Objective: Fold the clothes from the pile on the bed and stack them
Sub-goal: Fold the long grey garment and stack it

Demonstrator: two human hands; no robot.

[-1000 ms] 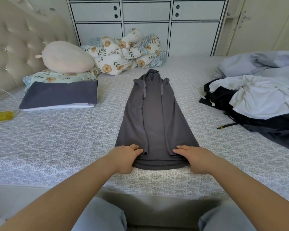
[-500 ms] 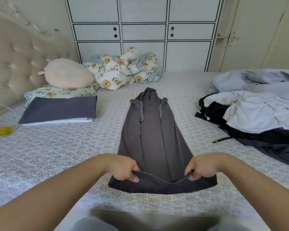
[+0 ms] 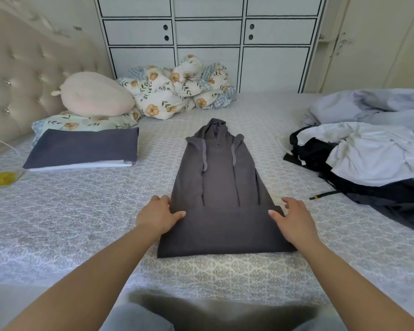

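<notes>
Grey hoodie (image 3: pixel 221 187) lies flat mid-bed, hood pointing away from person, hem end doubled over body.
Left hand (image 3: pixel 158 215) rests at left edge of doubled flap, fingers fairly straight, thumb on cloth, gripping nothing.
Right hand (image 3: pixel 290 217) at right edge, fingers spread, holding nothing.
Unfolded pile (image 3: pixel 368 149) right of hoodie; folded stack (image 3: pixel 81 149) left of hoodie.
Risks, judged:
- flap springs open once hands lift, thick cloth
- uneven push skews fold
- hood stays bulky, topples stack
</notes>
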